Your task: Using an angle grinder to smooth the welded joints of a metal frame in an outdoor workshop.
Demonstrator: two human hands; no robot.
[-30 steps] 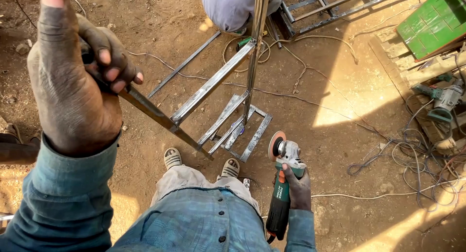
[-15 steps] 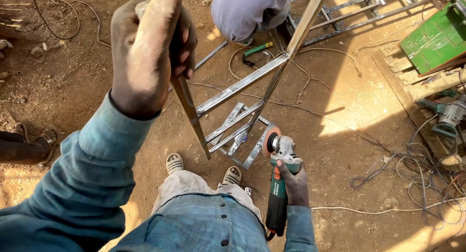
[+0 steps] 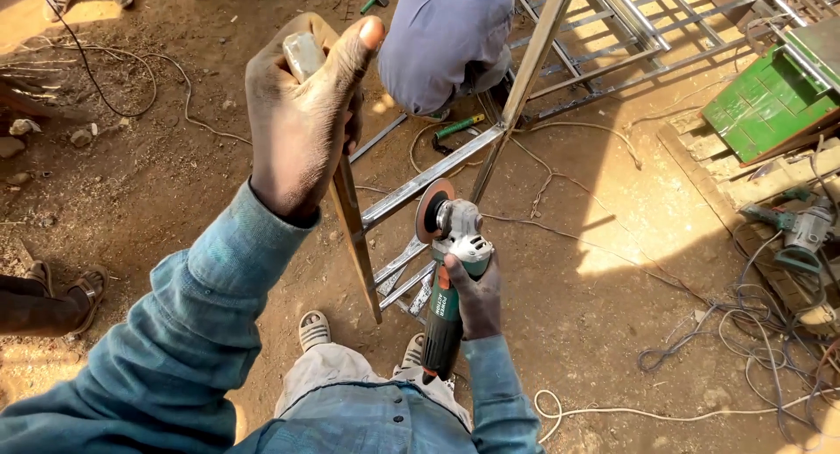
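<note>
The grinder (image 3: 451, 279) has a round disc at its top end, and that disc is very close to the metal frame (image 3: 437, 178). I think the disc could bump the frame's bar by mistake, because only one hand holds the tool. Then it might jump or kick. The frame could also tip or slide, since it stands tilted on the dirt floor (image 3: 175, 183) and only one hand steadies it. A person in grey (image 3: 446, 38) crouches at about 12 o'clock, near the frame, so sparks or a falling bar could reach them. Loose cables (image 3: 726, 331) lie at about 3 o'clock, and feet could catch on them.

My left hand (image 3: 302, 113) is raised high, at about 11 o'clock from the grinder. Its grip is clenched around the top end of a slanted bar of the frame, thumb pointing up. The sleeve runs down toward 7 o'clock.

My right hand (image 3: 472, 292) is low, just above my sandals. Its grip is wrapped tight around the grinder's green body, and the disc points up toward 11 o'clock. The frame is straight ahead of me, leaning up toward 1 o'clock.
</note>
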